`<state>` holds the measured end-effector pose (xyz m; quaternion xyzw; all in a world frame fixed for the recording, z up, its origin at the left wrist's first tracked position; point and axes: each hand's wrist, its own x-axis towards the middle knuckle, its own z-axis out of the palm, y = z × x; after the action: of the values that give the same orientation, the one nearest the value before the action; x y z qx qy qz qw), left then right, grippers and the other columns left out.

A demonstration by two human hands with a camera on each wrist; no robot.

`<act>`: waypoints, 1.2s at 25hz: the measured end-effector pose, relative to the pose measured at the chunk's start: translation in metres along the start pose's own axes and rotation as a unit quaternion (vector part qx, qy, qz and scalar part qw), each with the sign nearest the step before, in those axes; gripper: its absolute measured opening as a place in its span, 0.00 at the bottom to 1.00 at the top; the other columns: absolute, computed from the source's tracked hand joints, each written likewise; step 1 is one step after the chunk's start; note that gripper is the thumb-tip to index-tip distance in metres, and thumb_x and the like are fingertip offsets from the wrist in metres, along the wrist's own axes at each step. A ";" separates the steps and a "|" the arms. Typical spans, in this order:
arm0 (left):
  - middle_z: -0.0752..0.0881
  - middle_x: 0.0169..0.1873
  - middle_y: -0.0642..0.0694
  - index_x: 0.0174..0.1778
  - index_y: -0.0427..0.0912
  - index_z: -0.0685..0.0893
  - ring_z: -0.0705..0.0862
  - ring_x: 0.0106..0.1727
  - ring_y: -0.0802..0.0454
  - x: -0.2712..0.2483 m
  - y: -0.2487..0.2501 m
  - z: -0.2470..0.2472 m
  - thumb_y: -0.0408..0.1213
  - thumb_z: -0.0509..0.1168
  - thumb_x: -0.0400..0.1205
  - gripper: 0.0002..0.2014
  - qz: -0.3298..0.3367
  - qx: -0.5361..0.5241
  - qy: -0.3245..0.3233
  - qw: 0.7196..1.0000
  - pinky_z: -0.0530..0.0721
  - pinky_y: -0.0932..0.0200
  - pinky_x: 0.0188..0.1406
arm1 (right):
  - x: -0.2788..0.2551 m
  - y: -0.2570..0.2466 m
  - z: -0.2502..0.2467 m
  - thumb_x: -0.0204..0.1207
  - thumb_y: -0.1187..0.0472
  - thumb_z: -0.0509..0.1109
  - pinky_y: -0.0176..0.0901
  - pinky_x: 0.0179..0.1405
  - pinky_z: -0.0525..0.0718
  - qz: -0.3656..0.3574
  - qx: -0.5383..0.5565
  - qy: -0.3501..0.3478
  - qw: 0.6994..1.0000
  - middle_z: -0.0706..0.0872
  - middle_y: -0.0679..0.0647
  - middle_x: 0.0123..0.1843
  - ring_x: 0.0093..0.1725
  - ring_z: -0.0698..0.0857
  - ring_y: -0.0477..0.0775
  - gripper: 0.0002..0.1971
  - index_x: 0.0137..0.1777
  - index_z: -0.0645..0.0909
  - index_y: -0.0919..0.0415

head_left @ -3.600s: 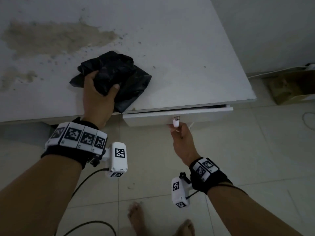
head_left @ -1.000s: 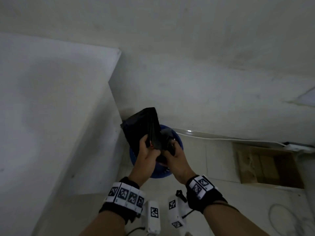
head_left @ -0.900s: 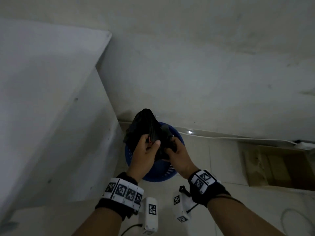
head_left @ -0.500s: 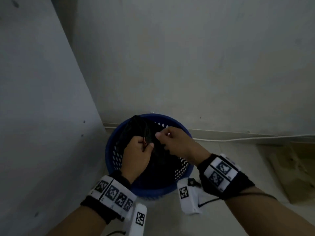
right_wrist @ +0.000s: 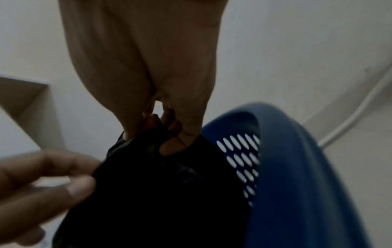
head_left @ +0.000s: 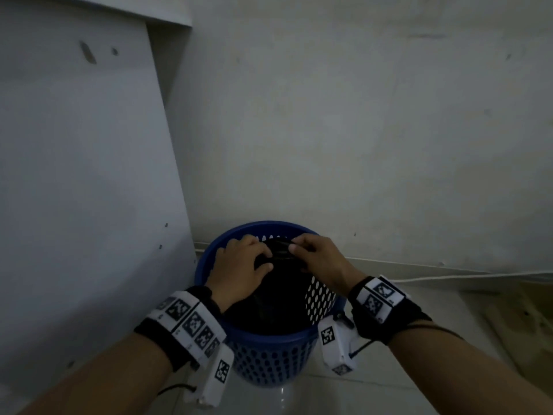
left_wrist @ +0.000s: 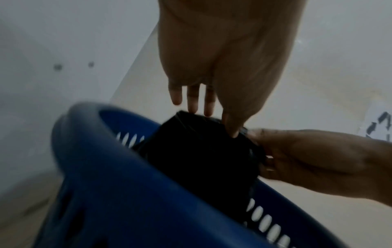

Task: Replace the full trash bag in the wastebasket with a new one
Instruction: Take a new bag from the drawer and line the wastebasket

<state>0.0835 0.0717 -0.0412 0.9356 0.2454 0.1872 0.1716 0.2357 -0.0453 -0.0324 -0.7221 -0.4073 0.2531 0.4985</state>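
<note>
While the folded black bag (head_left: 278, 295) was held above the bin half a second ago, it now hangs inside the blue wastebasket (head_left: 269, 339) at lower centre. Nearest, the left hand (head_left: 239, 271) pinches the bag's top edge between thumb and fingers; the right hand (head_left: 317, 259) pinches the same edge just beside it. Both sit lower and closer to the far rim at mid-frame, near the wall (head_left: 359, 130). Judging by this, the mouth is ready to be spread; the bag is not yet opened.
</note>
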 end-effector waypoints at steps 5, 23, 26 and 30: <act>0.81 0.33 0.53 0.46 0.48 0.80 0.80 0.36 0.54 0.002 -0.002 0.002 0.39 0.65 0.83 0.01 -0.011 -0.081 0.020 0.996 0.74 0.57 0.40 | 0.005 -0.006 0.013 0.80 0.63 0.69 0.42 0.53 0.88 -0.036 0.082 0.014 0.996 0.88 0.56 0.54 0.52 0.88 0.51 0.12 0.62 0.81 0.64; 0.81 0.36 0.38 0.46 0.31 0.78 0.84 0.44 0.43 0.013 0.015 0.009 0.23 0.52 0.83 0.09 -0.334 -0.634 -0.058 0.695 0.86 0.48 0.51 | 0.011 -0.004 0.020 0.83 0.74 0.57 0.41 0.34 0.83 0.151 0.194 -0.019 0.969 0.80 0.58 0.44 0.36 0.82 0.52 0.09 0.58 0.72 0.62; 0.79 0.49 0.39 0.65 0.32 0.76 0.83 0.52 0.40 0.021 0.004 0.007 0.25 0.52 0.86 0.14 -0.367 -0.433 -0.069 0.820 0.85 0.46 0.55 | 0.021 0.001 0.012 0.84 0.65 0.61 0.41 0.35 0.81 0.130 -0.124 -0.104 0.978 0.83 0.58 0.53 0.38 0.81 0.52 0.11 0.64 0.77 0.61; 0.77 0.64 0.43 0.64 0.43 0.78 0.79 0.63 0.44 0.022 -0.025 -0.005 0.34 0.68 0.81 0.16 -0.221 -0.093 -0.174 0.955 0.80 0.50 0.65 | 0.030 -0.016 0.013 0.82 0.54 0.67 0.51 0.50 0.90 0.125 -0.329 -0.269 0.897 0.82 0.55 0.66 0.53 0.87 0.58 0.21 0.74 0.74 0.50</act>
<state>0.0890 0.1049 -0.0411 0.8558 0.3939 0.0005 0.3354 0.2367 -0.0106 -0.0210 -0.7941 -0.4924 0.3497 0.0682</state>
